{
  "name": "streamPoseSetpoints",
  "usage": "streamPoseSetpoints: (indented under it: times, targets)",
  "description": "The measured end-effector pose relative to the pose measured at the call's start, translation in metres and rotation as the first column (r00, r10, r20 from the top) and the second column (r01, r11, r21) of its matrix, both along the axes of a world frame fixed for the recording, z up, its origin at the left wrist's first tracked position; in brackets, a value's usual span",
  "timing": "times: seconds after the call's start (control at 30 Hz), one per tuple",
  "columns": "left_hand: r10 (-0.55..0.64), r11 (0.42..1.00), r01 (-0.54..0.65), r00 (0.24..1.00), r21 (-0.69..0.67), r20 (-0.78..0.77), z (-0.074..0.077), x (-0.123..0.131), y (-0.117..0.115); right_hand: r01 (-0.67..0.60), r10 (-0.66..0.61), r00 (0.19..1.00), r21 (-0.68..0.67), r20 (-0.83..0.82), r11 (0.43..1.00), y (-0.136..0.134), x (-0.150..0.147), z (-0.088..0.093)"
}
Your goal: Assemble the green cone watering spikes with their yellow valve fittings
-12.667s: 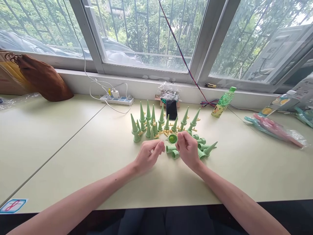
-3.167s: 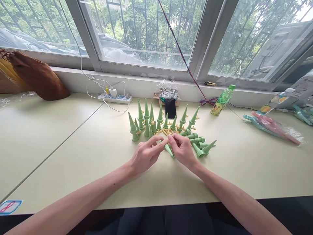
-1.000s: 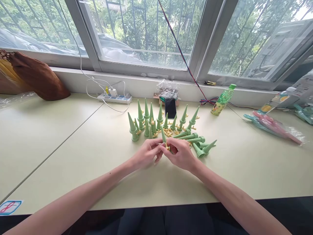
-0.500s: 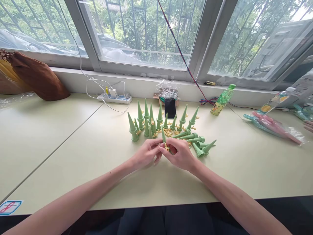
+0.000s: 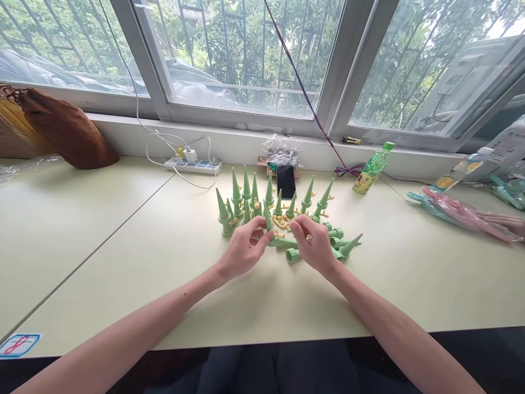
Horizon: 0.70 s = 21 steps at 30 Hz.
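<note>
My left hand (image 5: 245,246) grips a green plant watering spike (image 5: 268,218), which stands point up with a small yellow valve (image 5: 279,235) at its side. To the right, my right hand (image 5: 312,241) is closed, its fingers curled together; whatever may be in them is hidden. Loose yellow valves (image 5: 281,222) lie between and behind my hands. Several green spikes with valves stand upright behind my left hand, one of them a tall spike (image 5: 223,213) at the left end. More spikes lie on their sides around my right hand, including a spike (image 5: 293,255) just below its fingers.
A phone (image 5: 286,182) lies behind the spikes, near crumpled clear plastic. Beyond them are a power strip (image 5: 197,165) with white cables and a green-capped bottle (image 5: 374,168). At the right, another person's hand (image 5: 506,221) is by pink and teal plastic-wrapped items (image 5: 455,208).
My hands have moved apart: the left keeps the spike and shifts slightly left, the right draws away rightward. Lying spikes near my right hand have shifted. The other person's hand reaches farther in.
</note>
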<state>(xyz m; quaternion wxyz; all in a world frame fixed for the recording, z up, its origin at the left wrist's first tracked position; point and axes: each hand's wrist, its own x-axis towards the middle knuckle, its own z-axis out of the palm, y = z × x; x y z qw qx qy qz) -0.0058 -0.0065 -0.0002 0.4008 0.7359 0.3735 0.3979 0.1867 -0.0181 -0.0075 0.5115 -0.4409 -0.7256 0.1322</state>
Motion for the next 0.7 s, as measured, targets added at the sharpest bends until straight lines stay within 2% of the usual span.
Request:
streamPoseSetpoints:
  times: [0.1, 0.17, 0.33, 0.43, 0.57, 0.7]
  targets:
    - [0.129, 0.972, -0.098, 0.982, 0.211, -0.139, -0.004, -0.002, 0.003, 0.087, -0.087, 0.996, 0.029, -0.013, 0.996, 0.008, 0.007, 0.001]
    - [0.186, 0.951, -0.126, 0.963, 0.282, -0.196, -0.008, -0.003, 0.005, 0.107, -0.107, 0.994, 0.037, -0.005, 0.994, 0.012, 0.009, -0.001]
    - [0.264, 0.929, -0.170, 0.927, 0.327, -0.267, -0.013, -0.003, 0.009, 0.118, -0.119, 0.992, 0.022, 0.032, 0.993, 0.018, 0.012, -0.004]
    - [0.255, 0.931, -0.154, 0.924, 0.332, -0.285, -0.014, -0.002, 0.010, 0.123, -0.123, 0.987, 0.007, 0.101, 0.992, 0.023, 0.015, -0.007]
    - [0.228, 0.932, -0.125, 0.932, 0.340, -0.282, -0.014, 0.000, 0.009, 0.072, -0.075, 0.975, 0.022, 0.211, 0.997, 0.030, 0.018, -0.012]
    - [0.283, 0.905, -0.178, 0.930, 0.386, -0.236, -0.014, 0.002, 0.006, 0.033, -0.034, 0.940, 0.009, 0.338, 0.999, 0.035, 0.017, -0.014]
